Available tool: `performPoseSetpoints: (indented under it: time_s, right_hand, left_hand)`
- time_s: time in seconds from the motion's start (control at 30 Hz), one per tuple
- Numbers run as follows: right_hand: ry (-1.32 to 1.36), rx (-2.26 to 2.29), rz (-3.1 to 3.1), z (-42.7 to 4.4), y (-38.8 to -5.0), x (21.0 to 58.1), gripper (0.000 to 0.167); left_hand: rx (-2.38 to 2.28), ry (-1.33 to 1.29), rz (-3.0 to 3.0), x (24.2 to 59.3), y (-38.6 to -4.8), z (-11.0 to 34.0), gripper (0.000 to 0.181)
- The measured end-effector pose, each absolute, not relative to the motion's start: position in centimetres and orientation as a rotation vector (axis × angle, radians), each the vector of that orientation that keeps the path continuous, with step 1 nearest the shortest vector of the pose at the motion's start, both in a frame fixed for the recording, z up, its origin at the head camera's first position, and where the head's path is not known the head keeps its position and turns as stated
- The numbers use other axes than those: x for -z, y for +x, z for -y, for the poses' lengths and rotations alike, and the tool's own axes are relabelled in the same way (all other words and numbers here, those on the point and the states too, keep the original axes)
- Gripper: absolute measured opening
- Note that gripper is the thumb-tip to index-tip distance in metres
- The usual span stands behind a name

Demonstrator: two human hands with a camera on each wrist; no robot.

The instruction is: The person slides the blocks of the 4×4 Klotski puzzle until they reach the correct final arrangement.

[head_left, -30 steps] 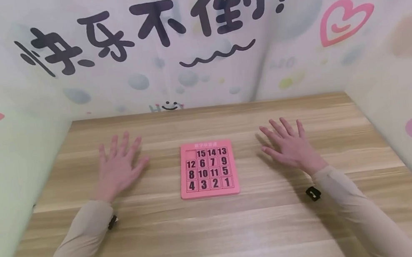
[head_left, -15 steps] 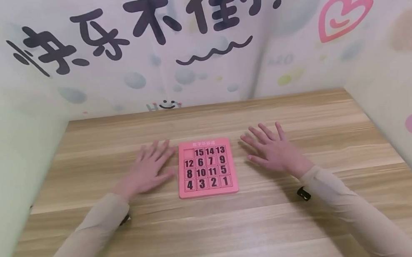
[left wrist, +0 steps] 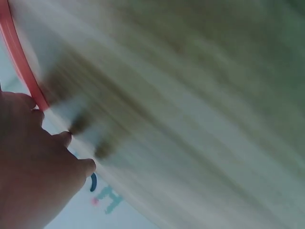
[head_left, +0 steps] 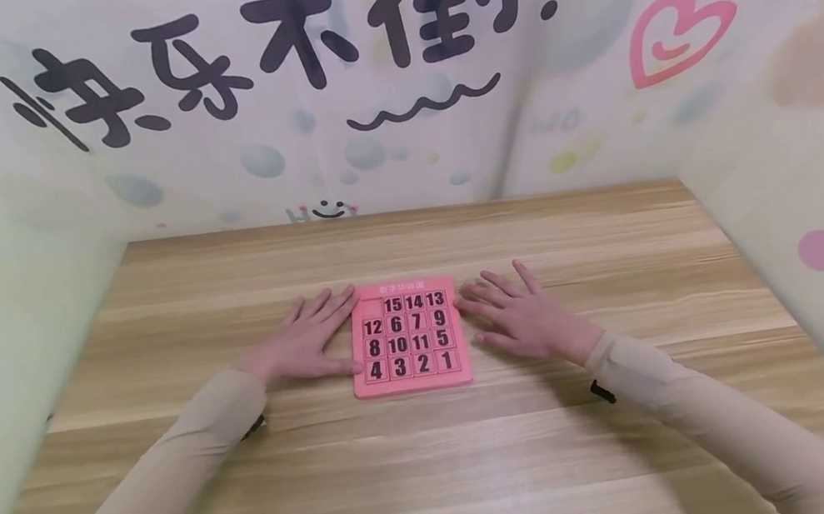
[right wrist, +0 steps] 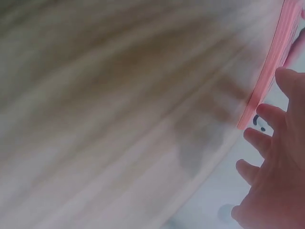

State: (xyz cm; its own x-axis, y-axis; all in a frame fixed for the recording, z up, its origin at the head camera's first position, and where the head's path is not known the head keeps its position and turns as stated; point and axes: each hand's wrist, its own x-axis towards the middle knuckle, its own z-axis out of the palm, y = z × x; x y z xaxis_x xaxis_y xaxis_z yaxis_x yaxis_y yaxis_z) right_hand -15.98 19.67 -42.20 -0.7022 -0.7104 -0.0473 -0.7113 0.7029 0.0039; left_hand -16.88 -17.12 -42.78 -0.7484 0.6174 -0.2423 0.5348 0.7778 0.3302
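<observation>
A pink number slide puzzle (head_left: 408,334) lies flat on the wooden table in the head view, with black numerals on its tiles and a vacant slot in its top left corner. Along its left side, my left hand (head_left: 302,342) touches the frame with the index fingertip and thumb, fingers straight. My right hand (head_left: 528,322) is spread at the right side, its fingertips at or very near the frame; contact is unclear. The left wrist view has the puzzle's edge (left wrist: 21,59) beside the left fingers. In the right wrist view, the puzzle's side (right wrist: 268,69) shows near the right fingers.
The wooden table (head_left: 435,472) meets a white printed backdrop (head_left: 223,176) at its far edge. Side walls (head_left: 787,167) flank it left and right. Beige sleeves (head_left: 170,467) cover both forearms, and a small black device (head_left: 603,392) sits under the right wrist.
Both hands have moved inward toward the puzzle from either side. The left hand has come to touch its left edge. The puzzle's tiles are unchanged; the head view has shifted slightly.
</observation>
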Motion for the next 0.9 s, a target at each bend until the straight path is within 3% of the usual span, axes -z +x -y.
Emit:
performPoseSetpoints:
  time_s: [0.53,0.9]
  right_hand:
    - [-1.273,0.033,-2.734,-15.5,-17.3,41.5,0.060]
    - [-1.486,-0.073,-2.623,-11.8,-15.5,42.1,0.064]
  left_hand:
    - [-0.352,0.842,-2.625,42.6,-18.6,15.2,0.106]
    - [-0.415,0.848,-2.635,42.9,-18.6,15.2,0.105]
